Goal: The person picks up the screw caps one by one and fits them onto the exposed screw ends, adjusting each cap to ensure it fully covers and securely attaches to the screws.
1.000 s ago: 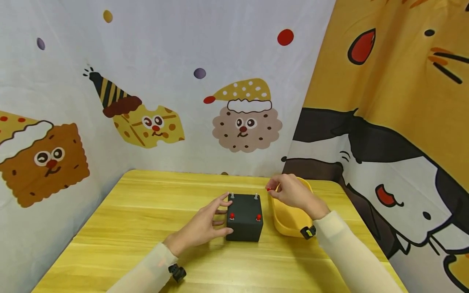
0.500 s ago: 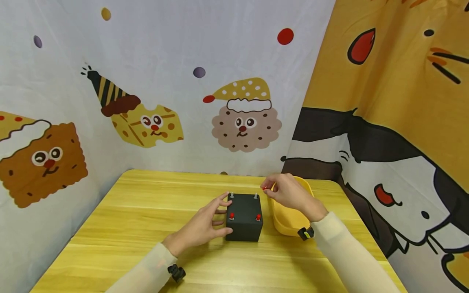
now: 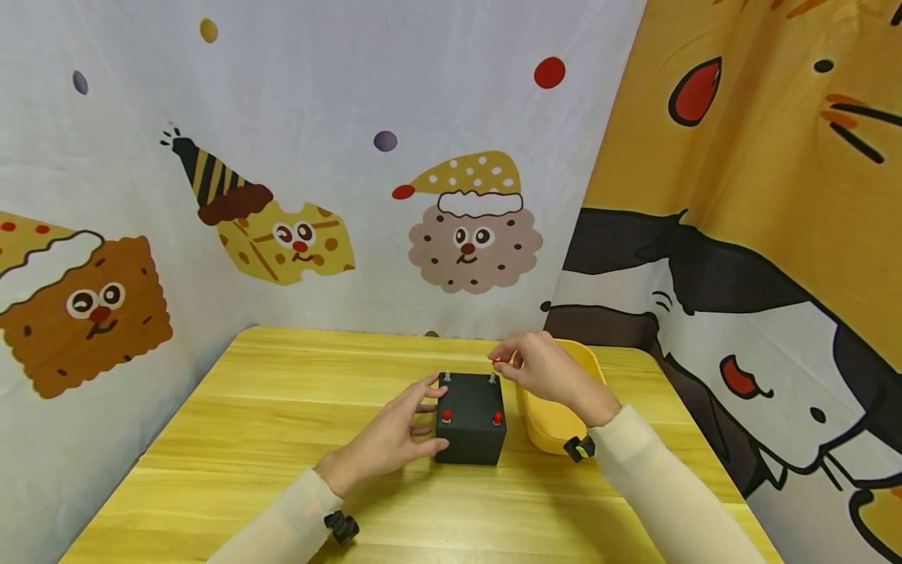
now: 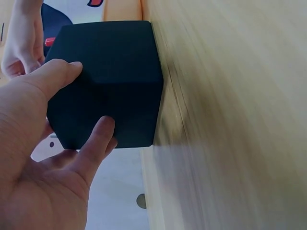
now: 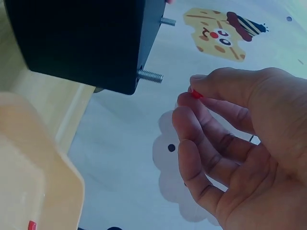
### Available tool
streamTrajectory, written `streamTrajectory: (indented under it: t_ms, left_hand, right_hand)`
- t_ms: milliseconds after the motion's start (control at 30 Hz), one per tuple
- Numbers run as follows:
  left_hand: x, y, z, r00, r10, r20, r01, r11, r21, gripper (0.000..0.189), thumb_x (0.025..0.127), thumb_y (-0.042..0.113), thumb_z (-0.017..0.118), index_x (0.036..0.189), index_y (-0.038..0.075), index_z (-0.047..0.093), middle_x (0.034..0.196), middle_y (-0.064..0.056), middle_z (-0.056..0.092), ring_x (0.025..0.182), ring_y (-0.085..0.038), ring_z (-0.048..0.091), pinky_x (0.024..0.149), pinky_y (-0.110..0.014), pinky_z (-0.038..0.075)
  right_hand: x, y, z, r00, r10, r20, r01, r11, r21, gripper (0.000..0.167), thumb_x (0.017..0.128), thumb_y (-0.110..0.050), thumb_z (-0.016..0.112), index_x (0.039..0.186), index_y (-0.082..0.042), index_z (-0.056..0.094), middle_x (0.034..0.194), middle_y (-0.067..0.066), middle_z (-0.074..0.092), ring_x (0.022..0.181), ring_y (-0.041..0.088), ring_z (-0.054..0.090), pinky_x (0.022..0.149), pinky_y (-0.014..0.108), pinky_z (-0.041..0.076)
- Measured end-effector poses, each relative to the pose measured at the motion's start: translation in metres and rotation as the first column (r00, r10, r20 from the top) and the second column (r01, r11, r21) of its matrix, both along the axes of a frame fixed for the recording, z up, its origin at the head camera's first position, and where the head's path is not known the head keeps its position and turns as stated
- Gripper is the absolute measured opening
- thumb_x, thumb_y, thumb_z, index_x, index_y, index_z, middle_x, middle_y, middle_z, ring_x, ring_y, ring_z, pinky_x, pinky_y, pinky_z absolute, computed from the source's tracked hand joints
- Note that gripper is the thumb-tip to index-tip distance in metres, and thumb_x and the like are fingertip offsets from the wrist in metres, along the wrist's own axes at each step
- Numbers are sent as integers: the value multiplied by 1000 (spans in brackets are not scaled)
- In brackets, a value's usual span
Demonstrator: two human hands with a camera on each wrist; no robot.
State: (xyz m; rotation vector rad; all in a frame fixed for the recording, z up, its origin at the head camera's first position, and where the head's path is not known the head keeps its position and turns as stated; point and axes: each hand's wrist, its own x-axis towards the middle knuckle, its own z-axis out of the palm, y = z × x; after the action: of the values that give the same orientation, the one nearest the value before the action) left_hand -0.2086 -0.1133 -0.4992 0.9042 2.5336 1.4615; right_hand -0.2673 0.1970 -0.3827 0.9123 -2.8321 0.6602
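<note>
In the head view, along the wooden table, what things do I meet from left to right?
Left hand resting against the box's side → black cube-shaped box with red caps and bare threaded studs on top → right hand pinching a small red cap → yellow plastic tray, partly behind that hand.

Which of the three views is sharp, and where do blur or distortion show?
Head view: evenly lit, sharp, wide-angle bending at the edges; the black cube-shaped box casts a soft shadow. Left wrist view: the yellow wooden table is smeared, the left hand looms close. Right wrist view: the right hand pinching the small red cap is clear, the yellow plastic tray soft.
</note>
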Motion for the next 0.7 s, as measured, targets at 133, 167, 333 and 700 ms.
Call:
streamTrajectory:
  t_ms: [133,167,333,700]
  left_hand:
    - [2,0,0,1000,3,18,-3,1000,8,86,106,23,91,175,14,41,186,-11,43,153,-44,67,111,-47,71]
    - [2,0,0,1000,2,25,-3,1000,12,86,106,23,91,175,14,41,186,-12,43,153,-44,67,111,-48,71]
    - [3,0,0,999,-9,53,8,1000,27,75,107,20,90,168,14,47,191,-16,32,153,-46,67,111,-49,70]
    - [3,1,0,998,-8,55,6,999,32,73,105,16,90,165,15,48,192,-17,31,152,-44,68,109,-43,72]
  right_hand:
    - [0,-6,0,1000,9,5,-9,1000,-5,12,107,-17,87,118,-14,90,98,-5,86,79,4,71,68,21,64]
    - [0,-7,0,1000,10,9,-10,1000,-10,12,107,-16,88,118,-14,89,97,-5,85,78,4,71,68,21,64]
    - [0,-11,2,1000,31,3,-31,999,-23,6,107,-15,88,111,-14,85,93,-6,84,77,5,72,68,21,63]
    - [0,-24,7,998,56,-7,-56,998,-10,4,106,-18,89,109,-15,89,96,-8,85,75,3,68,62,20,60]
